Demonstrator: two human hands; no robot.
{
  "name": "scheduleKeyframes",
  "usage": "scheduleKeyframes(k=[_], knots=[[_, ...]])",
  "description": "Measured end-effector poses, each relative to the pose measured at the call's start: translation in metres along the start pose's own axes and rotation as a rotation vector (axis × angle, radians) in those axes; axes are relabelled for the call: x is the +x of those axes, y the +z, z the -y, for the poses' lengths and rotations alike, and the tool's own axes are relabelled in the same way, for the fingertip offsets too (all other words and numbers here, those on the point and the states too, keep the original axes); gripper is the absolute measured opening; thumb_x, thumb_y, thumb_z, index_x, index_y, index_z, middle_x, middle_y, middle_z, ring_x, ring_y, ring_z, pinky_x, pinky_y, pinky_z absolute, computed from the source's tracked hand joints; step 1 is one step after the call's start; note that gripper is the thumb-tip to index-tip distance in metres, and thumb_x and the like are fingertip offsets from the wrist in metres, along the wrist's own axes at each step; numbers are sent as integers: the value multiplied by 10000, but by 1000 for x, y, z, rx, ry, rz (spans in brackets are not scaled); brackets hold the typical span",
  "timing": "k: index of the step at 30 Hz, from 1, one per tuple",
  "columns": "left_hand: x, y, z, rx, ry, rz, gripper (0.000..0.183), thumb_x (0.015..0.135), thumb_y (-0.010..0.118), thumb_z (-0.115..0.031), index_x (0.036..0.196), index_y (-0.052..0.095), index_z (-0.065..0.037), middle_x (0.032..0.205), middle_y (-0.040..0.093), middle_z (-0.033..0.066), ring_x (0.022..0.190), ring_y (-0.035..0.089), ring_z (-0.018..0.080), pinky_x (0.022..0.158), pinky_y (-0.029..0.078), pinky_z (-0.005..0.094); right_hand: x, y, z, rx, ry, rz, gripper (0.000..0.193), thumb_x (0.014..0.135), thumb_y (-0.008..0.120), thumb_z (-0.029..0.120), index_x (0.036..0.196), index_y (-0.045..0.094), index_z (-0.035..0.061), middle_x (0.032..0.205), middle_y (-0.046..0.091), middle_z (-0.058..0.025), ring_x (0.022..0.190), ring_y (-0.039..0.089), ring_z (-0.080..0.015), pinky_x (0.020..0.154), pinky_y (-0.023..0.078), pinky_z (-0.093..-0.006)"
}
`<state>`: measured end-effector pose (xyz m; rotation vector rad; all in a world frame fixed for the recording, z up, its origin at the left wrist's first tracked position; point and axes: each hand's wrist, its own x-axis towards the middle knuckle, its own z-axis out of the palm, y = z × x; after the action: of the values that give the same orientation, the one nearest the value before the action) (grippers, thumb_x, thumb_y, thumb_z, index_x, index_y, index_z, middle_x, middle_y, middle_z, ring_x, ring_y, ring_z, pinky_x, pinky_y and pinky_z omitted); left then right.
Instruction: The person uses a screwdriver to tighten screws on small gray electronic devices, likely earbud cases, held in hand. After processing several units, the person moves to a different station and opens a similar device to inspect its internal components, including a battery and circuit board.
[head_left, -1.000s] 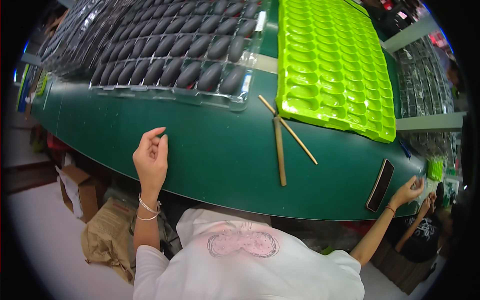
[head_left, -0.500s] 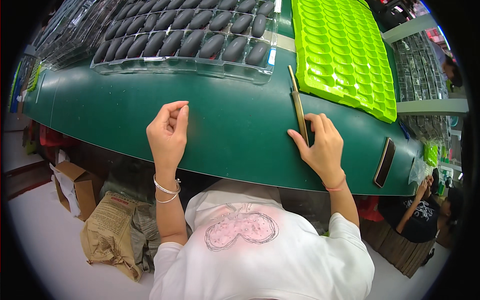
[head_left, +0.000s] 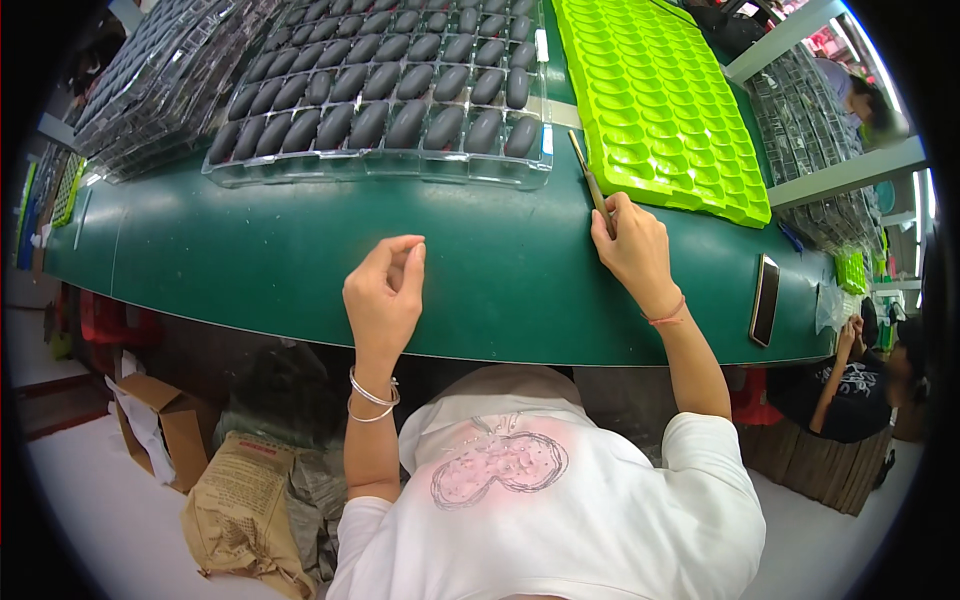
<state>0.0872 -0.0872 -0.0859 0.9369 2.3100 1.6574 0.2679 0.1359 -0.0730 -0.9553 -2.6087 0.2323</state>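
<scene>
My left hand (head_left: 384, 298) hovers over the green table with thumb and forefinger pinched together. Anything between those fingertips is too small to make out. To the right, my right hand (head_left: 634, 245) has its thumb and fingers closed on a slim brass-coloured rod tool (head_left: 594, 185) with a thinner tip. The tip points away from me, beside the near left corner of a bright green moulded tray (head_left: 690, 207). Ahead of my left hand lies a clear plastic tray (head_left: 375, 172) with rows of dark grey oval pieces (head_left: 443, 128).
Stacked clear trays (head_left: 165, 115) stand at the far left, more stacked trays (head_left: 815, 140) at the far right. A phone (head_left: 766, 300) lies on the green table (head_left: 480, 290) near its right edge. Below left are a cardboard box (head_left: 175, 425) and a brown sack (head_left: 240, 500). Another person (head_left: 835, 400) sits at right.
My right hand has closed round the brass-coloured tool, where its fingers were spread beside the lower end before. My left hand keeps its pinch and has shifted right. The whole view has moved slightly.
</scene>
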Motion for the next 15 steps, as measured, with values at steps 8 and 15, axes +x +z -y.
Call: scheduleKeyframes(k=[8, 15], knots=[[1, 0, -3, 17, 15, 56, 82, 827, 632, -56, 889, 659, -9, 621, 601, 25, 442, 402, 56, 436, 331, 221, 5, -14, 15, 183, 31, -78, 302, 819, 663, 282, 947, 634, 10, 653, 622, -122, 565, 603, -288, 500, 451, -374], [-5, 1, -7, -28, 17, 83, 78, 844, 624, -34, 901, 657, 7, 599, 543, -24, 483, 374, 15, 449, 304, 181, -57, -83, -122, -394, 249, -395, 314, 813, 658, 249, 1046, 608, 46, 1005, 623, -162, 895, 597, -326, 762, 477, -398]])
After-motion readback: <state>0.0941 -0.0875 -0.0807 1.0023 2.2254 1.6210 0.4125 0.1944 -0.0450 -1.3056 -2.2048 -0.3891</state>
